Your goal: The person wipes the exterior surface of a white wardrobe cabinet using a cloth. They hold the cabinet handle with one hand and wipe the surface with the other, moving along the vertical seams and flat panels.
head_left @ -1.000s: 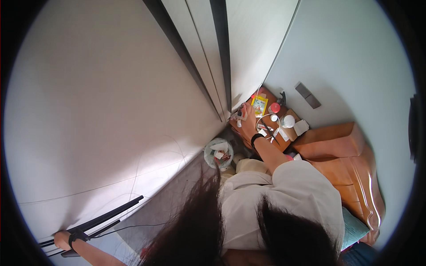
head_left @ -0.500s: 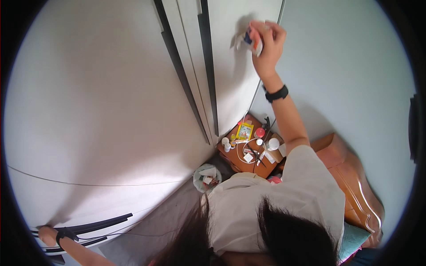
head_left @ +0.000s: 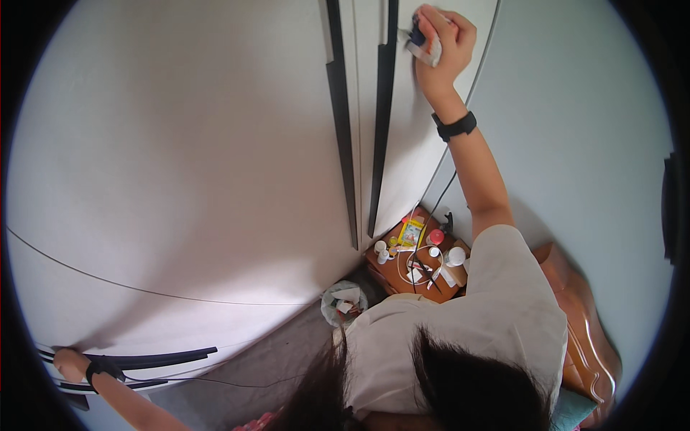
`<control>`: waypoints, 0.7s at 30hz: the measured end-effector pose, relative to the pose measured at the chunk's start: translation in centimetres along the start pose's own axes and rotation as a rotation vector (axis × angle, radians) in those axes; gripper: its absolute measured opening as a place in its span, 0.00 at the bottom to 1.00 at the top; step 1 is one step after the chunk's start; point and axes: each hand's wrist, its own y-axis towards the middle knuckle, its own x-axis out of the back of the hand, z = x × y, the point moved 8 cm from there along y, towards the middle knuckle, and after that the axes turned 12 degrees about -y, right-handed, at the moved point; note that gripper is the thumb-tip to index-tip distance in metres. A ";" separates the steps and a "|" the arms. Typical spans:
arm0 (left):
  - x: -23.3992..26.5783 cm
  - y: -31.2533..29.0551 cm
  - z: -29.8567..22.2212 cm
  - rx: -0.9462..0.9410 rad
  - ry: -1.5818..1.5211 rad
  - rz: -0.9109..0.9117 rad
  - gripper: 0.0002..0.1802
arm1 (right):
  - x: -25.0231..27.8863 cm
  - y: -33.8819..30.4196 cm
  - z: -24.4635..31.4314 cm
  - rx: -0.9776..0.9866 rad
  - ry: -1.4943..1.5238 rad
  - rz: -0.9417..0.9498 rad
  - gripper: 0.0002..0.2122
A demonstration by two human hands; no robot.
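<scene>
High at the upper right, my right hand (head_left: 449, 44) is closed around a crumpled cloth (head_left: 425, 49), white with dark blue and orange-red patches. It is up against the white wardrobe door (head_left: 215, 158), just right of two long black handles (head_left: 382, 136). My left hand (head_left: 70, 365) is at the far lower left, its fingers curled over a long black handle (head_left: 165, 357) on the white front; the fingertips are hidden. Each wrist wears a black band, and a thin cable runs from the left one.
Below my right arm, a brown bedside table (head_left: 392, 273) bears bottles, a yellow packet (head_left: 412, 233), a coiled white cable and small items. Beside it stands a lined waste bin (head_left: 334, 309) with rubbish. A brown headboard (head_left: 575, 302) is at right, against the pale wall (head_left: 575, 129).
My right hand, with the cloth, now appears higher and nearer the black handles. The wardrobe handles and table have shifted right in view. My left hand stays at its handle.
</scene>
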 end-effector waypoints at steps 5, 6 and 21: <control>-1.1 7.4 0.9 -0.453 0.422 -0.060 0.17 | 1.1 -5.8 0.0 -0.074 0.090 0.024 0.18; 1.0 11.1 -1.6 -0.765 0.704 -0.228 0.16 | 1.2 -8.4 -0.8 -0.146 0.118 0.033 0.19; -0.9 -1.1 0.1 -0.133 0.069 0.025 0.24 | 11.4 -31.4 0.5 -0.288 0.055 0.627 0.27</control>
